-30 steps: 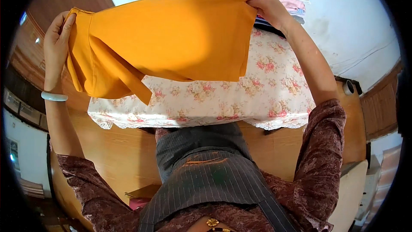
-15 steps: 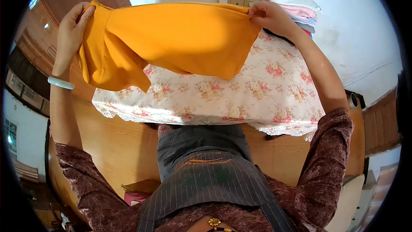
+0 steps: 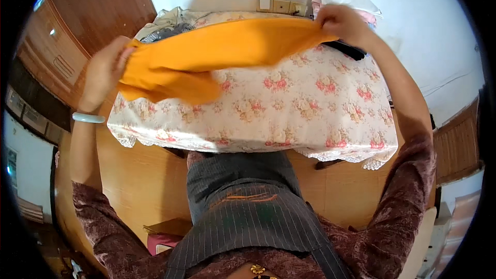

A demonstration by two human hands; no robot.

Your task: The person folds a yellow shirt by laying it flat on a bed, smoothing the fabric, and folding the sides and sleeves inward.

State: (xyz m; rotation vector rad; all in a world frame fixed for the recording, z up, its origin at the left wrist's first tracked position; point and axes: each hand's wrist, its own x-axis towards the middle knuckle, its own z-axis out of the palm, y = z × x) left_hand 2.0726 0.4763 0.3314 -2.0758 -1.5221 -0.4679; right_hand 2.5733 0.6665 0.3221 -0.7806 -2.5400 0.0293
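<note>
A pair of yellow-orange shorts [image 3: 222, 46] is stretched sideways in the air between my two hands, sagging and slightly blurred. My left hand [image 3: 107, 70] is closed on the waistband end, which hangs in folds below it. At the other end my right hand [image 3: 345, 25] pinches the leg hem, a little higher and farther away. Beneath the shorts stands a table under a flowered cloth [image 3: 284, 124] with a lace edge.
Crumpled clothes [image 3: 168, 32] lie at the table's far left. A stack of folded clothes [image 3: 343, 5] sits at the far right, with a black item [image 3: 346, 50] beside my right hand. Wall sockets [image 3: 281, 6] are behind the table. Wooden doors [image 3: 98, 5] stand to the left.
Both hands have shifted right, my left one also lower and nearer. The shorts have gone from hanging fairly flat to bunched and slack, uncovering the crumpled clothes behind.
</note>
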